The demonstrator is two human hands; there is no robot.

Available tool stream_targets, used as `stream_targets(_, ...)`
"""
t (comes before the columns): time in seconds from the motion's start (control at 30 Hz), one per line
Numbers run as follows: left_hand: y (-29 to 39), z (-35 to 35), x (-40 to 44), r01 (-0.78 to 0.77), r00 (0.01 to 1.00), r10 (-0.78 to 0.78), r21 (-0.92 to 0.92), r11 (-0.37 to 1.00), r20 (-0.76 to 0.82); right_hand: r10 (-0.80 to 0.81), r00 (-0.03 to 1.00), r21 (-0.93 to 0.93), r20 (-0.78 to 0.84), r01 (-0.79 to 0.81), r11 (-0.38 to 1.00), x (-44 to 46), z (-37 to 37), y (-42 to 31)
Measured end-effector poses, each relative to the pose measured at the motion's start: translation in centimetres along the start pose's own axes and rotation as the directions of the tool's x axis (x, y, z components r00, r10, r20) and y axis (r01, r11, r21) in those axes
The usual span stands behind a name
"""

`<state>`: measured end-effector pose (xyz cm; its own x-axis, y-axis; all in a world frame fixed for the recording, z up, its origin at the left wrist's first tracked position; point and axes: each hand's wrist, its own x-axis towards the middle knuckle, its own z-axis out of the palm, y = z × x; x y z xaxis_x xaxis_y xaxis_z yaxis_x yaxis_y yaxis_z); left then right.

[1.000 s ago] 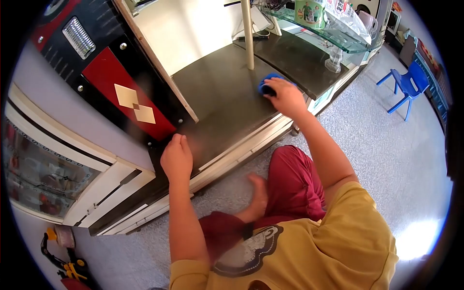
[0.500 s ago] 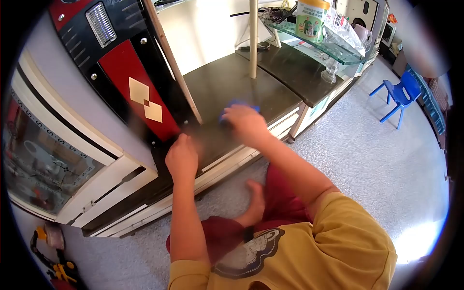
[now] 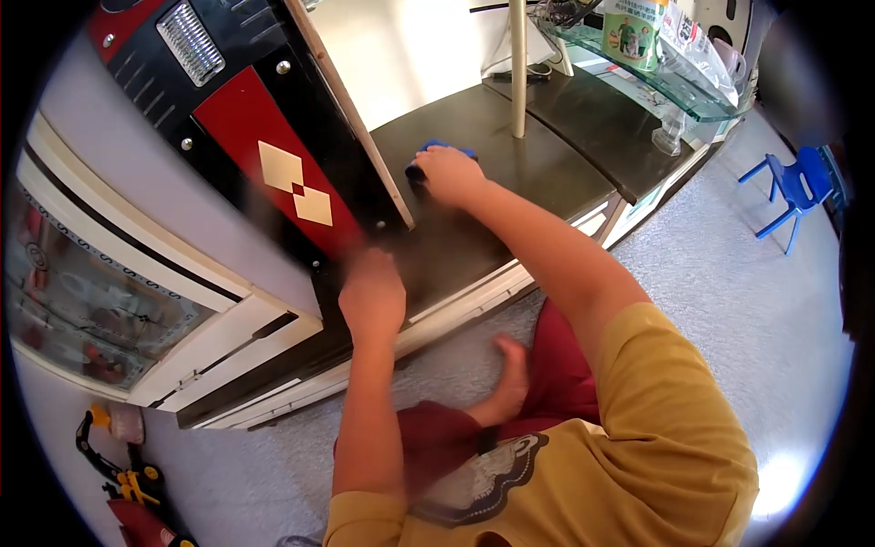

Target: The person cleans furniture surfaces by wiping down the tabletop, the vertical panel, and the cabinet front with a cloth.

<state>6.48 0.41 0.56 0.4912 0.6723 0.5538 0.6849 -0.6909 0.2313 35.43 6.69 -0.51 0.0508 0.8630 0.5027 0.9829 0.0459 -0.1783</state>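
My right hand (image 3: 450, 175) is closed over a blue cloth (image 3: 444, 146) and presses it on the dark cabinet top (image 3: 428, 123). Much of the cloth is hidden under my fingers. At the bottom end of a tall black-and-red speaker (image 3: 239, 114), which has a silver lamp-like panel and two pale diamonds, is my left hand (image 3: 374, 296). Its fingers are blurred, and I cannot tell whether they touch the speaker's lower edge. A wooden strip (image 3: 351, 109) runs down the speaker's right side, ending between my hands.
A pale pole (image 3: 518, 73) stands on the cabinet top. Farther right, a glass shelf (image 3: 638, 84) bears a green-and-white can (image 3: 633, 35) and a plastic bag (image 3: 697, 59). A blue chair (image 3: 791, 191) stands on the floor. Toys (image 3: 137, 479) lie at lower left.
My right hand has slid the blue cloth farther back on the cabinet top, toward the wooden strip. The whole view has shifted; my left hand stays near the speaker's bottom end.
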Motion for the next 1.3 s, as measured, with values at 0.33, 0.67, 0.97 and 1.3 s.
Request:
stream_targets(0.33, -0.1, 0.3, 0.2, 0.07, 0.997, -0.073, 0.062, 0.996, 0.034, 0.012, 0.996, -0.086, 0.084, -0.005, 0.996, 0.9, 0.1, -0.7)
stream_targets(0.67, -0.1, 0.4, 0.0, 0.055, 0.998, -0.055, 0.033, 0.998, 0.009, -0.291, 0.948, 0.267, 0.125, 0.25, 0.931, -11.4, -8.0, -4.4)
stream_targets(0.97, 0.7, -0.4, -0.1, 0.093, 0.994, -0.093, -0.004, 0.996, 0.05, -0.131, 0.954, 0.218, 0.271, 0.072, 0.973, -0.2, -1.9, -2.2)
stream_targets(1.3, 1.4, -0.9, 0.4, 0.058, 0.992, -0.064, 0.063, 0.996, 0.107, 0.118, 0.945, 0.073, 0.306, -0.147, 0.986, 11.6, 4.7, -0.1)
